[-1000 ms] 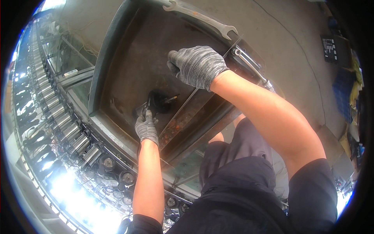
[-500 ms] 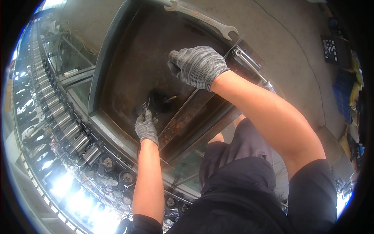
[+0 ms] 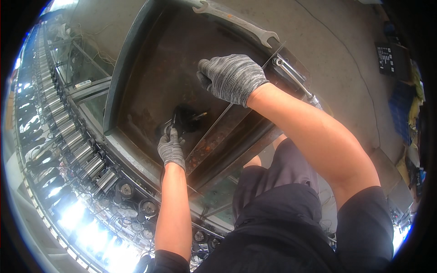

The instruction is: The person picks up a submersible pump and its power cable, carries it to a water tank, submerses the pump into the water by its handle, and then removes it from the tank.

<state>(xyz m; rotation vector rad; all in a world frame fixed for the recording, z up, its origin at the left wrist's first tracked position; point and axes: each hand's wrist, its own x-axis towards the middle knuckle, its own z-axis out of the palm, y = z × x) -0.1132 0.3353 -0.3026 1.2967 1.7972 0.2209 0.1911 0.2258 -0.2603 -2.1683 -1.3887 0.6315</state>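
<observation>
Gripping a black part inside a brown metal tray

The left hand, in a grey knitted glove, has its fingers narrow, closed on the near side of the black part, which is in the lower half of the tray. The right hand, gloved also, is above the tray with fingers curled into a fist; I cannot tell if something is inside. A double open-ended spanner lies along the far rim. A shiny metal rod is at the right. Metal cylinders stand in a row at the left.
</observation>
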